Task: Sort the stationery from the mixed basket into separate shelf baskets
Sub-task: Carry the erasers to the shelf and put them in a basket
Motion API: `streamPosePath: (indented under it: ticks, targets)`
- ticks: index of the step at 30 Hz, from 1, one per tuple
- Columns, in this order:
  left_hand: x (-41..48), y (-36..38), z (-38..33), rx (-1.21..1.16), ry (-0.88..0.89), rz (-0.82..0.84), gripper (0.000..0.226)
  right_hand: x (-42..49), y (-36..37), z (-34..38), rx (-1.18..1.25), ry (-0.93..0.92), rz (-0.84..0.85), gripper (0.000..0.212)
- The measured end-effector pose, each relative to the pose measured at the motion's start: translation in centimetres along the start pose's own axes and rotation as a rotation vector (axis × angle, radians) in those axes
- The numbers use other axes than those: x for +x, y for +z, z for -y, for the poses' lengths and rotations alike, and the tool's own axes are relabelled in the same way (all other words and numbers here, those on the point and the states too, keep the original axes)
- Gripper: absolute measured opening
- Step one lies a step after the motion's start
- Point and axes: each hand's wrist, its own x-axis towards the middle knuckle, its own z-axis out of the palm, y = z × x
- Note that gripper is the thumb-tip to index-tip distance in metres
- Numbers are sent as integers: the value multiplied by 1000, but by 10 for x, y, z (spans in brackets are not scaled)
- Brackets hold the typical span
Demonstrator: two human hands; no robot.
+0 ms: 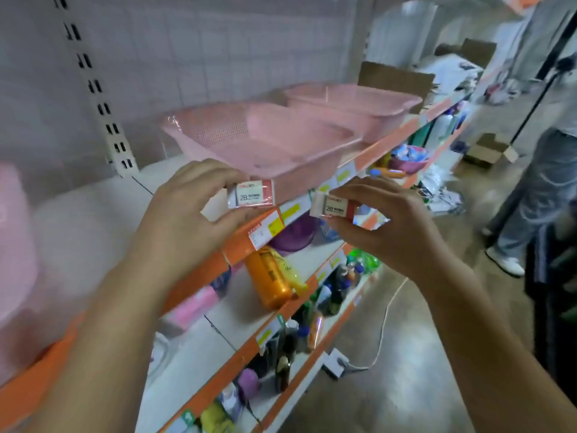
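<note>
— Shelf?
— I log a white shelf (93, 207) carrying the near pink basket (265, 142) and the far pink basket (359, 104), side by side.
— Hands?
— The left hand (187, 220) pinches the left eraser (251, 194), the right hand (390, 226) the right eraser (332, 206). Both erasers are white, marked 2B, with red-ended sleeves, held before the near pink basket.

Light: dim, even indoor.
Glare: sheen on glossy grey concrete floor (406, 385).
Blur: pink plastic tub (15, 239), L edge, smeared.
Distortion: wide-angle bend at edges.
</note>
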Motion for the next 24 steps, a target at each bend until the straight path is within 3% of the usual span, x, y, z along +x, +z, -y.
streamPosePath:
  ticks: [6, 13, 24]
  targets:
    - [48, -1, 19, 75, -47, -117, 29, 80, 18, -38, 73, -174, -30, 28]
    - [73, -4, 20, 236, -121, -165, 42, 140, 34, -61, 121, -292, 103, 29]
    - [42, -45, -19, 575, -426, -218, 34, 177, 57, -25, 369, -433, 274, 35]
